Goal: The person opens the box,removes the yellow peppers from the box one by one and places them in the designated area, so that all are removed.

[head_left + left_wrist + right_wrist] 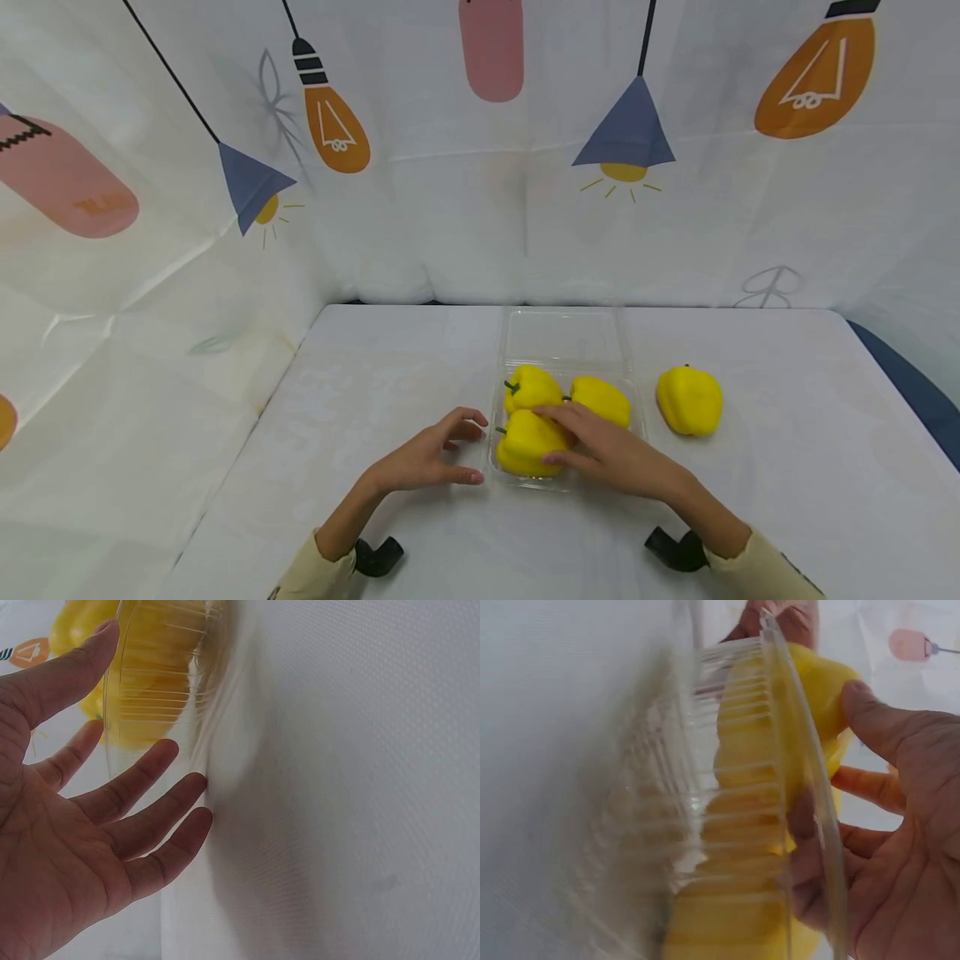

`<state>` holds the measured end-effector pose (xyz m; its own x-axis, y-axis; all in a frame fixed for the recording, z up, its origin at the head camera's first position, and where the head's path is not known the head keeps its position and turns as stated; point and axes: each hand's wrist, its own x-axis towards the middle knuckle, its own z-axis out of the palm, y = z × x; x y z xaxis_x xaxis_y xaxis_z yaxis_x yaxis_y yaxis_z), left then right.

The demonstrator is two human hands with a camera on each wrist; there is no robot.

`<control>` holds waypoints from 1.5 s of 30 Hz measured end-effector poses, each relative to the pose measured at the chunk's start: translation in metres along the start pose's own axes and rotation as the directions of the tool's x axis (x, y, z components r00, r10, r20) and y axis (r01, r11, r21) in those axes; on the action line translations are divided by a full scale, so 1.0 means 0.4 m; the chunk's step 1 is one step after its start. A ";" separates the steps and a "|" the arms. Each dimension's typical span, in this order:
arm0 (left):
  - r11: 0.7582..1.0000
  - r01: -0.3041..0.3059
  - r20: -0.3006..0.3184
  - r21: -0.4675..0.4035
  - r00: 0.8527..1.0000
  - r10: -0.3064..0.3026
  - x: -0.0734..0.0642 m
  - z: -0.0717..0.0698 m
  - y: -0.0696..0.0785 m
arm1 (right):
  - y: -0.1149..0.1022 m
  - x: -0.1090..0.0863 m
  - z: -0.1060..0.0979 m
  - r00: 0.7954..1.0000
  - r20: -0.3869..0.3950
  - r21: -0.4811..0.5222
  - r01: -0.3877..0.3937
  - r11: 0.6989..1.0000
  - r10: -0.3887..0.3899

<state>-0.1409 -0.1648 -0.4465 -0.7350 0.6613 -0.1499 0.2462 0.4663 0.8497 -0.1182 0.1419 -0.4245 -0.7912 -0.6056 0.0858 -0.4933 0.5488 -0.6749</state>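
In the head view, three yellow bell peppers sit in a clear plastic clamshell box point(567, 340) with its lid laid open toward the back. My right hand point(611, 450) holds the front bell pepper point(525, 446), thumb on its near side and fingers over its far side. The right wrist view shows the thumb against that pepper point(825, 682) above the ribbed box wall, other fingers reaching inside. The back left pepper point(534, 387) and back right pepper point(603, 400) lie behind it. My left hand point(431, 454) is beside the box's left edge, fingers spread and holding nothing.
A fourth-place yellow bell pepper point(690, 402) stands on the white table point(772, 500) to the right of the box. A white curtain point(450, 225) printed with lamps and bulbs hangs behind the table and along its left side.
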 end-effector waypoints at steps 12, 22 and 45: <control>1.000 0.003 -0.002 0.005 1.000 -0.003 -0.002 0.002 0.003 | -0.003 -0.015 -0.025 1.000 -0.017 0.010 0.018 1.000 -0.018; 1.000 0.005 -0.005 -0.001 1.000 -0.005 -0.003 0.002 0.006 | -0.013 -0.040 -0.054 0.998 -0.063 -0.030 -0.011 0.999 0.009; 1.000 0.004 -0.009 0.028 1.000 -0.004 -0.002 0.000 0.008 | -0.006 -0.107 -0.145 0.967 -0.220 -0.120 -0.161 0.980 0.132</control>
<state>-0.1396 -0.1640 -0.4438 -0.7420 0.6537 -0.1486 0.2605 0.4854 0.8346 -0.1042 0.2000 -0.3842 -0.9092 -0.3863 0.1551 -0.3994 0.7043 -0.5869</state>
